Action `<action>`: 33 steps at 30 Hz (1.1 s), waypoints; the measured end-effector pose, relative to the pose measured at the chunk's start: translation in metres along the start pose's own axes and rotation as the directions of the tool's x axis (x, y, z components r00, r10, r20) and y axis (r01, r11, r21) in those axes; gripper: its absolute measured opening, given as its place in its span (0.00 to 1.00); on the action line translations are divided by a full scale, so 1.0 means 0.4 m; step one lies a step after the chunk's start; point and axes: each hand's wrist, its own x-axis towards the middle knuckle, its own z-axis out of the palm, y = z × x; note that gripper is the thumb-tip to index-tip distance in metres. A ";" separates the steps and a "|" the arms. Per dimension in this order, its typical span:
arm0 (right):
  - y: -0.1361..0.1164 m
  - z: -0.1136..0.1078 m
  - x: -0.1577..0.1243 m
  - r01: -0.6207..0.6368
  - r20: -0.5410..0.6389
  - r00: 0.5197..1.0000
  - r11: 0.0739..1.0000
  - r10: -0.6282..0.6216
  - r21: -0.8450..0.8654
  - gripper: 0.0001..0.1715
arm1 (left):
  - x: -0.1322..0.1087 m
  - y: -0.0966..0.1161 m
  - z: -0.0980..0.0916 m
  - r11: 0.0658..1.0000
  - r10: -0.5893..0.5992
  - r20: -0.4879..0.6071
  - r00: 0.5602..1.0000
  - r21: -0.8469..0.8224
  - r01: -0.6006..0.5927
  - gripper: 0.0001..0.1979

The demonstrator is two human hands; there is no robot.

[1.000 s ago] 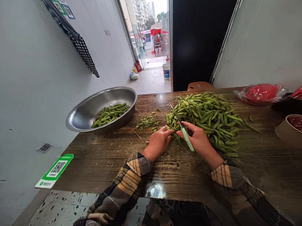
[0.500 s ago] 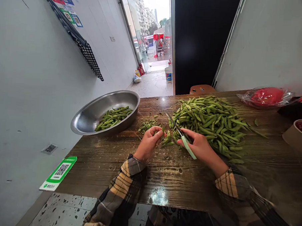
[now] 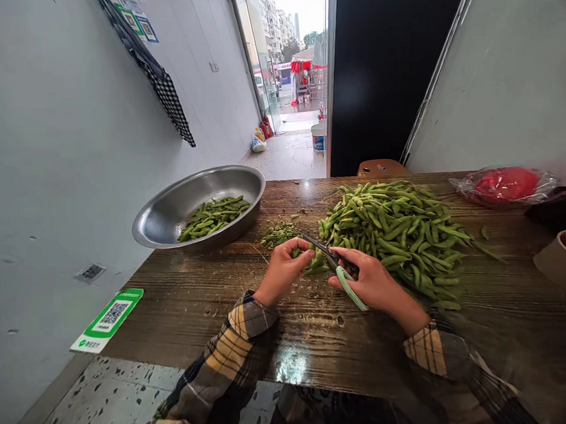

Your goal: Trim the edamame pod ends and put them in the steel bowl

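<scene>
Between thumb and fingers, my left hand (image 3: 284, 268) pinches a green soybean pod (image 3: 311, 247), mostly hidden by the fingertips. My right hand (image 3: 371, 279) grips scissors (image 3: 349, 290) with pale green handles. Their dark blades point left and reach the pod at my left fingertips. Just beyond my right hand lies a large heap of soybean pods (image 3: 395, 229). A small pile of green trimmings (image 3: 279, 234) sits behind my left hand. At the left, a tilted-looking oval metal basin (image 3: 158, 222) holds more pods (image 3: 214, 218).
The wooden table (image 3: 204, 308) carries a green QR-code card (image 3: 109, 320) at its left edge. At the right are a red item in clear plastic (image 3: 507, 184) and a paper bowl (image 3: 557, 258). A wall stands close on the left; a doorway opens ahead.
The scissors have moved left and down, bringing their blades to the pod in my left hand. The camera view has shifted slightly.
</scene>
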 end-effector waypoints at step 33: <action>0.001 -0.018 -0.002 -0.024 -0.057 0.998 0.999 0.022 -0.040 0.34 | 0.025 -0.007 -0.015 0.913 -0.093 0.029 0.995 -0.395 0.097 0.14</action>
